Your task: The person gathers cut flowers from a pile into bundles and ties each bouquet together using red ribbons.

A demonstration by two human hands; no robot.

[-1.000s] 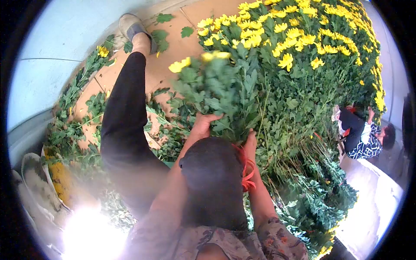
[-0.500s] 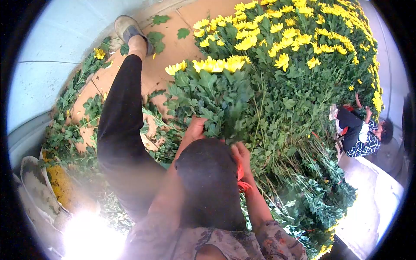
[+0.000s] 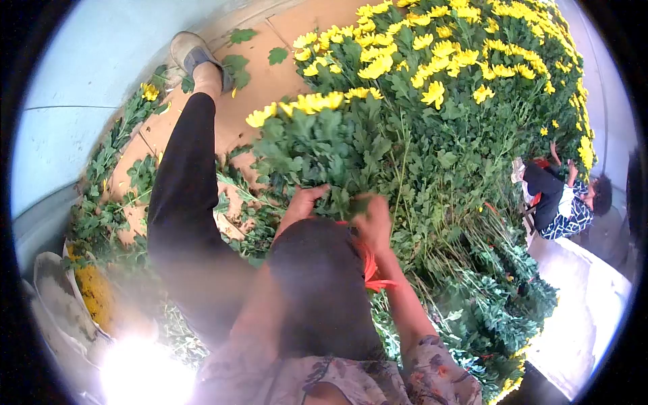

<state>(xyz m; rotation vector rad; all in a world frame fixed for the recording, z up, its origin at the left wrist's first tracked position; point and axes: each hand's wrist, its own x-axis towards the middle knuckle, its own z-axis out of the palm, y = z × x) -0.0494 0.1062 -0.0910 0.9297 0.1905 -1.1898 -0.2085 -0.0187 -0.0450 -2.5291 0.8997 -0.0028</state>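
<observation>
A bunch of yellow chrysanthemums (image 3: 310, 138) stands upright over my raised knee, its blooms level at the top. My left hand (image 3: 307, 202) is closed around the lower leaves and stems of this bunch, at its left side. Just right of the knee, my right hand (image 3: 372, 219) is curled and blurred by motion, next to the bunch's lower leaves. What lies inside its fingers is hidden. Red ties (image 3: 370, 266) hang by the knee, beside my right forearm.
A large heap of yellow chrysanthemums (image 3: 466, 128) fills the right side. Loose leaves and stems (image 3: 142, 175) litter the cardboard floor (image 3: 253, 81). A pale wall (image 3: 74, 108) curves along the left. Another person (image 3: 563, 202) sits at the far right, by the heap.
My right hand has moved up from beside the knee toward the bunch's lower leaves. The bunch has shifted slightly left, and its blooms now sit more spread out in a row.
</observation>
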